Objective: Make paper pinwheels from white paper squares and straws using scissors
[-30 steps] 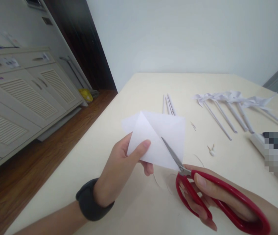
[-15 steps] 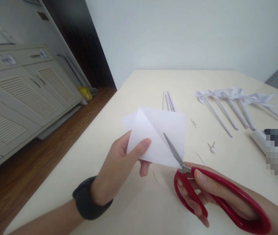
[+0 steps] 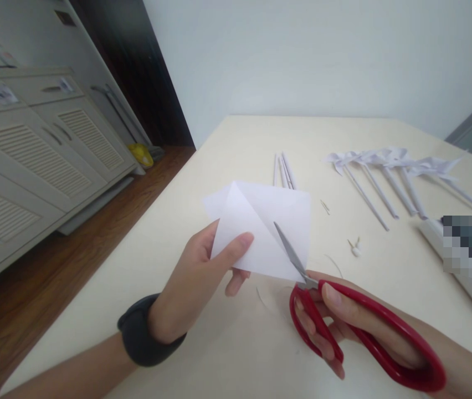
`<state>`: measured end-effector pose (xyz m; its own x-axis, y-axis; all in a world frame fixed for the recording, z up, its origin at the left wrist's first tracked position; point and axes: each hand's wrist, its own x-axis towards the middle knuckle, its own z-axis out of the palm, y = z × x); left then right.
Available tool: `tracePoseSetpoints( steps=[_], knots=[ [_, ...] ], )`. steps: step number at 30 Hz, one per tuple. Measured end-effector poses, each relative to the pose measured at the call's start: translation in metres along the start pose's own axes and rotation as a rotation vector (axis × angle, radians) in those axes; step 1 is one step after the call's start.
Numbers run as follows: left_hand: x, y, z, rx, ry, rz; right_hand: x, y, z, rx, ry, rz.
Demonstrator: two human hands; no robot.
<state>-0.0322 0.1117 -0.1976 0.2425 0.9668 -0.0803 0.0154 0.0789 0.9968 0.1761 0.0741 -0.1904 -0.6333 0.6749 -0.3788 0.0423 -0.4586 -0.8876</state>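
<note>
My left hand (image 3: 213, 257) pinches a white sheet of paper (image 3: 240, 246) by its left side, thumb on top and fingers beneath. A diagonal line runs across the sheet from its upper left towards the lower right corner. In my right hand (image 3: 356, 310) is a pair of scissors (image 3: 319, 321) with large red handles. Its blades are parted at the sheet's lower right corner, the upper blade lying over the paper along the diagonal. The lower blade is hidden under the paper.
Rolled paper sticks (image 3: 285, 170) lie beyond the sheet. Several paper pinwheels (image 3: 389, 158) rest at the back right. Two white-headed pins (image 3: 355, 250) and small thin pins (image 3: 324, 207) lie nearer. A whitish, partly blurred object (image 3: 460, 277) is at the right. Louvred cabinets (image 3: 28, 155) stand left.
The view has shifted slightly, so hands, paper and table items appear a little further left. The scissors hold nearly the same place against the paper.
</note>
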Motion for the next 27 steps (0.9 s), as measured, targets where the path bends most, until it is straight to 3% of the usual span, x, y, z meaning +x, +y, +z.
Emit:
tracePoseSetpoints(
  steps=[9,27],
  knots=[
    [0.002,-0.0038,-0.0032,0.094,-0.058,-0.035,-0.0006,0.0,0.0006,-0.005,0.008,0.007],
    [0.0023,-0.0048,-0.0061,0.128,-0.049,-0.041,0.0,-0.0016,0.0034,0.004,0.024,-0.01]
  ],
)
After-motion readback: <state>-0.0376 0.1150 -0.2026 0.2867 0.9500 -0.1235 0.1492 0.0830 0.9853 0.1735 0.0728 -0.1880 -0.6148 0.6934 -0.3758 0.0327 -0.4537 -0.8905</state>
